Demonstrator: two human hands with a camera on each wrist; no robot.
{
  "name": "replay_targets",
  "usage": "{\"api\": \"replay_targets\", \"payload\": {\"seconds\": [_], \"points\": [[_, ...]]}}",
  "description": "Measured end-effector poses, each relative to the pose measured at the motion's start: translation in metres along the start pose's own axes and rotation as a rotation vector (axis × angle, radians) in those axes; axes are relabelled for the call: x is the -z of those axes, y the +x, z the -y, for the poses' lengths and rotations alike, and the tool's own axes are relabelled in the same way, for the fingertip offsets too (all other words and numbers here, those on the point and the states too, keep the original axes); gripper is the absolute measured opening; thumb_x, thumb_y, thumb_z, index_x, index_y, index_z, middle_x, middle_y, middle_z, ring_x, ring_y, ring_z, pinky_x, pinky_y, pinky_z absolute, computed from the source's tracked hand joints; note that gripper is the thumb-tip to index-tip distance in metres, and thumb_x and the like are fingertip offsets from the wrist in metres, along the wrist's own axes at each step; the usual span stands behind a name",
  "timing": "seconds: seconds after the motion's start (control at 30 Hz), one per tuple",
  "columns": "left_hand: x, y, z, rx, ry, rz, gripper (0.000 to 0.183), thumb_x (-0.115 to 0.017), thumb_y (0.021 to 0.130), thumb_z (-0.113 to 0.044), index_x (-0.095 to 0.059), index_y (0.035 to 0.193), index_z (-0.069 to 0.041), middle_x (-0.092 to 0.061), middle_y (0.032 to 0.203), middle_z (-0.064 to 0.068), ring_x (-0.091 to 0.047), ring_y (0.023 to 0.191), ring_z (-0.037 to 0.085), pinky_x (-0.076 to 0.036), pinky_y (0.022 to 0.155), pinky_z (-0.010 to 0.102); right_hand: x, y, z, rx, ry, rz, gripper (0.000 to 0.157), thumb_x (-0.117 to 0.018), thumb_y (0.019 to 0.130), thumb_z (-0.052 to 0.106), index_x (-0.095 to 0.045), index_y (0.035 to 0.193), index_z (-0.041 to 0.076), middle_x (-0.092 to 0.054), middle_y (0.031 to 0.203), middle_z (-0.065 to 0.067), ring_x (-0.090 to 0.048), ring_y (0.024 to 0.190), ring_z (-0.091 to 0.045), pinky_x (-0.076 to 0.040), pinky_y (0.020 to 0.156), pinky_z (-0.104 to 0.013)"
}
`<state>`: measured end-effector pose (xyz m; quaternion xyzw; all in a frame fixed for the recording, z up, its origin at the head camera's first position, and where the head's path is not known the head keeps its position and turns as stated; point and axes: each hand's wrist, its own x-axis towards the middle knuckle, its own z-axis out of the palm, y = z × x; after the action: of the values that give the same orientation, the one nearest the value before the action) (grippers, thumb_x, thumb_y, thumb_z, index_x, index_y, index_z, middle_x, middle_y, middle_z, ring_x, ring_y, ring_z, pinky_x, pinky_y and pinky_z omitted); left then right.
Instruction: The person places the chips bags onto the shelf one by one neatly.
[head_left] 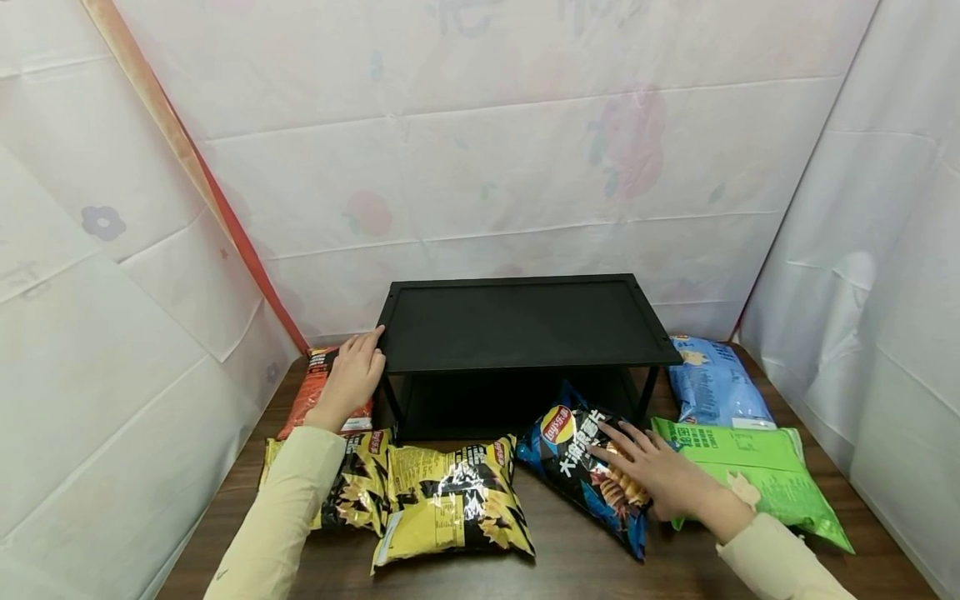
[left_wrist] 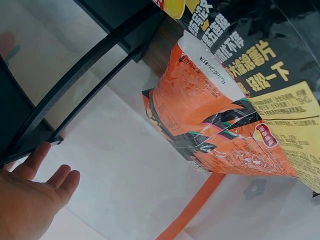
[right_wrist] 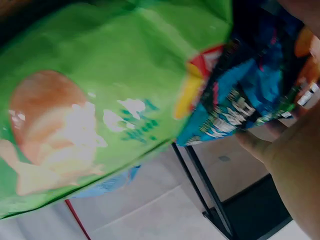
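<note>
A black two-tier shelf [head_left: 517,325] stands at the back of the table. My left hand [head_left: 357,375] touches the left edge of its top panel with extended fingers. In the left wrist view that hand [left_wrist: 37,192] is beside the frame and holds nothing. My right hand [head_left: 663,471] lies with spread fingers across a blue-and-black chip bag [head_left: 581,467], slanted in front of the shelf's right side. In the right wrist view, the fingers of this hand [right_wrist: 287,145] touch the bag's [right_wrist: 230,107] edge; part of the grip is hidden.
Two yellow-and-black chip bags [head_left: 457,504] [head_left: 360,483] lie front left, with an orange-red bag [head_left: 311,392] behind them. At the right lie a green bag [head_left: 757,479] and a blue bag [head_left: 716,383]. White printed cloth [head_left: 487,167] encloses the wooden table [head_left: 570,571].
</note>
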<state>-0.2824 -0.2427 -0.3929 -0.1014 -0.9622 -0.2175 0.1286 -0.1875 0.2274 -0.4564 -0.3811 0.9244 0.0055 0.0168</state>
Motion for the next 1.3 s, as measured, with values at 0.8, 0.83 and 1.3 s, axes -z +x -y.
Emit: {"api": "replay_targets", "payload": {"seconds": [0.8, 0.83, 1.3], "points": [[-0.001, 0.001, 0.002, 0.007, -0.020, 0.021, 0.050, -0.021, 0.099, -0.027, -0.023, 0.146, -0.011, -0.032, 0.144, 0.020, -0.021, 0.133, 0.043, -0.017, 0.107, 0.059, -0.032, 0.004, -0.004, 0.105, -0.202, -0.166, 0.116, -0.088, 0.052, 0.024, -0.020, 0.146, 0.035, -0.018, 0.152, -0.011, -0.028, 0.132, -0.043, -0.038, 0.092, -0.062], [-0.001, 0.000, 0.002, 0.008, -0.021, 0.022, 0.050, -0.021, 0.099, -0.027, -0.023, 0.146, -0.011, -0.032, 0.144, 0.020, -0.020, 0.134, 0.043, -0.016, 0.107, 0.059, -0.033, 0.004, -0.004, 0.106, -0.204, -0.172, 0.116, -0.088, 0.053, 0.022, -0.020, 0.146, 0.035, -0.018, 0.152, -0.011, -0.028, 0.132, -0.043, -0.038, 0.091, -0.062], [-0.001, 0.001, 0.002, -0.002, -0.014, 0.020, 0.051, -0.020, 0.099, -0.028, -0.023, 0.146, -0.009, -0.032, 0.144, 0.021, -0.021, 0.133, 0.044, -0.016, 0.108, 0.059, -0.042, 0.005, -0.001, 0.128, -0.214, -0.278, 0.103, -0.074, 0.064, -0.010, -0.027, 0.143, 0.038, -0.027, 0.149, -0.010, -0.034, 0.130, -0.042, -0.038, 0.094, -0.059]]}}
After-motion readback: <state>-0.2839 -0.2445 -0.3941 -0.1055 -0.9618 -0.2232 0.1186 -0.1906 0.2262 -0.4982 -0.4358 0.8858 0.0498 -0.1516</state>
